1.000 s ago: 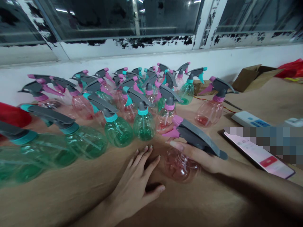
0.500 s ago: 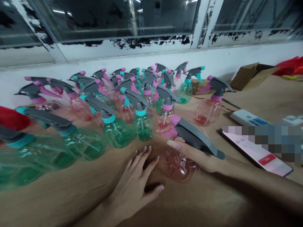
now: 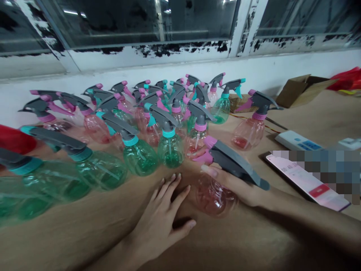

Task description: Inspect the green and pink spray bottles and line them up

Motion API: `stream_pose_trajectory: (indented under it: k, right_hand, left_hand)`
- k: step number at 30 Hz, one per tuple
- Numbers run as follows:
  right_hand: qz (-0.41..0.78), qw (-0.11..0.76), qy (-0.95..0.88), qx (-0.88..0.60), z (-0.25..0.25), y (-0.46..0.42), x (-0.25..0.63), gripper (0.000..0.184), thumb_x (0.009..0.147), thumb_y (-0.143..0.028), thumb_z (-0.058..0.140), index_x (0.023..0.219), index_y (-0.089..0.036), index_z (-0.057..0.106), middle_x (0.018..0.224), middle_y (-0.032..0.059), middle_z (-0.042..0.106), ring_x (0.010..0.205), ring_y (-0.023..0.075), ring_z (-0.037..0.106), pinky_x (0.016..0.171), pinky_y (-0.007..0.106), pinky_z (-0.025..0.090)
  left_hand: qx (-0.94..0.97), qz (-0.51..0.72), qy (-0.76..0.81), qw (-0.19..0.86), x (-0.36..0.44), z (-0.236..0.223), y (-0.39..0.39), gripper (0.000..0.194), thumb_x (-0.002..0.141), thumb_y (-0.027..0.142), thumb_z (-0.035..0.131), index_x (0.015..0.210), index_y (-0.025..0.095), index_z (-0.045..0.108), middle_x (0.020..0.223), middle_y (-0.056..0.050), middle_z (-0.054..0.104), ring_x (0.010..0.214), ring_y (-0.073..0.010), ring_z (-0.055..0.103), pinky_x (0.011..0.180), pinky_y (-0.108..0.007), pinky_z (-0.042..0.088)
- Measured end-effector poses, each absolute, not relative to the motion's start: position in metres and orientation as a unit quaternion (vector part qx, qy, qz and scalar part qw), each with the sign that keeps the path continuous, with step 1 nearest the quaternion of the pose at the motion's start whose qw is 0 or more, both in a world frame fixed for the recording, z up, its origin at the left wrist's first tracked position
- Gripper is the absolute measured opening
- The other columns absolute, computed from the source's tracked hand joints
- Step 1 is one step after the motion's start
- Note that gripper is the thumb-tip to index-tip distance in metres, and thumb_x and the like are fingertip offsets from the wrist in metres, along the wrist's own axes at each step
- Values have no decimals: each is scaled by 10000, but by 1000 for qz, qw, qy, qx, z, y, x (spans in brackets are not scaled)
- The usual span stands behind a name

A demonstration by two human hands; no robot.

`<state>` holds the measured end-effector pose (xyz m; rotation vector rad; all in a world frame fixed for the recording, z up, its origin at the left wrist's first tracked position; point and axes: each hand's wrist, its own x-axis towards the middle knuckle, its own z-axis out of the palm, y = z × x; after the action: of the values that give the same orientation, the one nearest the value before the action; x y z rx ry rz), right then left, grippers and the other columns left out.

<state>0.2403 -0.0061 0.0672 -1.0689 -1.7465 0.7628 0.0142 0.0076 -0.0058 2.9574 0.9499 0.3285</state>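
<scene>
My right hand (image 3: 231, 180) is wrapped round the neck of a pink spray bottle (image 3: 216, 197) with a grey and pink trigger head; part of its collar is hidden by the fingers. The bottle stands on the brown tabletop (image 3: 113, 233) in front of me. Just left of it, my left hand (image 3: 160, 218) lies palm down with fingers spread, holding nothing. Beyond the hands are a green spray bottle (image 3: 170, 150) with a turquoise collar, another green spray bottle (image 3: 140, 158) and a pink spray bottle (image 3: 194, 141). A separate pink spray bottle (image 3: 248, 133) stands farther right.
Several more pink and green spray bottles crowd the left and back, up to the white wall (image 3: 267, 71). A phone (image 3: 304, 177) lies at the right by a white device (image 3: 299, 141). Behind are a cardboard box (image 3: 299, 90) and red plastic (image 3: 348, 79).
</scene>
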Motion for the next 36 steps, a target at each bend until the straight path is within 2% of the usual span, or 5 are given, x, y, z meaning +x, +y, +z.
stream_pose_trajectory:
  k: [13,18,28,33,36]
  right_hand:
    - [338,462,-686,-449,67,-8,240,280,866,-433,538,711,-218,631,656,-13,503,578,124,461,589,278,460]
    - [339,452,-690,-452,67,-7,240,358,870,-450,517,601,-217,555,648,-13,483,600,127,486,611,278,477]
    - [329,458,-688,-456,70,-8,240,318,865,-424,531,625,-218,557,640,-20,463,578,122,457,578,272,459]
    - [331,463,-686,-454,70,-8,238,281,866,-419,530,684,-221,613,656,-17,499,575,121,474,583,280,456]
    - [333,459,-686,-456,70,-8,239,234,863,-439,535,862,-248,671,658,-13,491,577,137,477,607,300,466]
  left_hand:
    - [946,109,304,13,15,-5,7,626,860,509,580,1379,197,421,1482,-139,327,1329,-341,326,1026,-535,337]
    - [946,109,304,14,14,-5,8,628,863,532,566,1377,200,426,1486,-142,317,1327,-339,329,1020,-528,346]
    - [948,105,302,11,14,-3,7,617,863,511,576,1371,195,426,1478,-149,330,1325,-333,335,1021,-532,345]
    - [946,110,304,10,14,-5,7,618,863,506,578,1376,201,420,1486,-138,319,1325,-338,329,1029,-531,331]
    - [947,106,304,14,15,-4,8,618,863,508,578,1374,197,424,1480,-142,329,1322,-345,335,1024,-532,337]
